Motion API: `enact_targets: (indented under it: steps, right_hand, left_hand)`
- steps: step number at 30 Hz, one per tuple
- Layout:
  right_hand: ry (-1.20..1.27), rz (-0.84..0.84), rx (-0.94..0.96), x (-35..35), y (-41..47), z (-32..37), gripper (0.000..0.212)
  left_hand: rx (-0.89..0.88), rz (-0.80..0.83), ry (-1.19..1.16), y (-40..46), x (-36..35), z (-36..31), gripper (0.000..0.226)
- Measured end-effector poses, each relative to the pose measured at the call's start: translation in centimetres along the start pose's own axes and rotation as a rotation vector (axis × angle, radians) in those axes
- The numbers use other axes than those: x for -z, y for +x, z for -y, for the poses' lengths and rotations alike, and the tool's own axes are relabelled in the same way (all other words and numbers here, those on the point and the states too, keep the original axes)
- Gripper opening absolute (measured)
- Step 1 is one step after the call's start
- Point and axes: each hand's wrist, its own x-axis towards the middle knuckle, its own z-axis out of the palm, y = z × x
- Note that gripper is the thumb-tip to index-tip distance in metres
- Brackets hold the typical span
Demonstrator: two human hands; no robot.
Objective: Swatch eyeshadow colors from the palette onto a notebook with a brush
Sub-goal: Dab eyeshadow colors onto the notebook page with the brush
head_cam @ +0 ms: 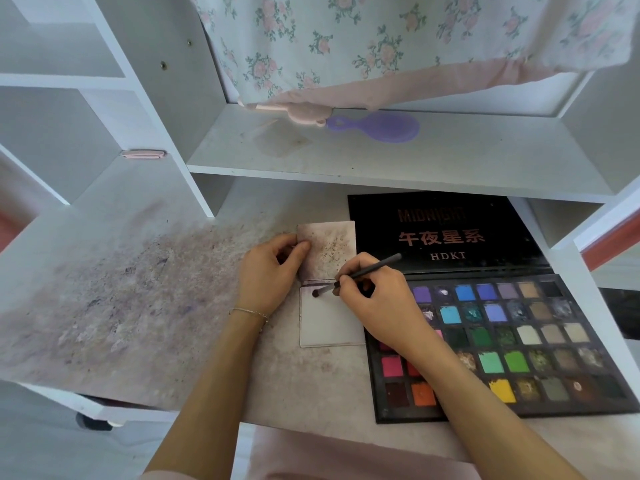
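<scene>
Open desk (pixel 104 306) leftward; palette (pixel 502 341) right, shelf (pixel 381 164) overhead.

Palette (pixel 519 341) pans partly under right forearm (pixel 467 393)
</scene>
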Motion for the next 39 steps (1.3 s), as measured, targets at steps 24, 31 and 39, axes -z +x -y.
enact_targets:
  steps: [24,31,39]
  right_hand:
    - [0.275,-0.275,0.025,4.1,-1.3,-0.4,0.028]
    - [0.121,-0.442,-0.023,8.0,-3.8,-2.8,0.029]
    - [-0.057,-0.425,-0.042,9.3,-5.0,-4.3,0.027]
  left_hand:
    - [0.03,-0.003,0.005,0.1,0.2,0.0,0.014]
    - [0.012,-0.006,-0.014,0.1,0.2,0.0,0.013]
    - [0.005,-0.011,0.01,0.2,-0.1,0.2,0.014]
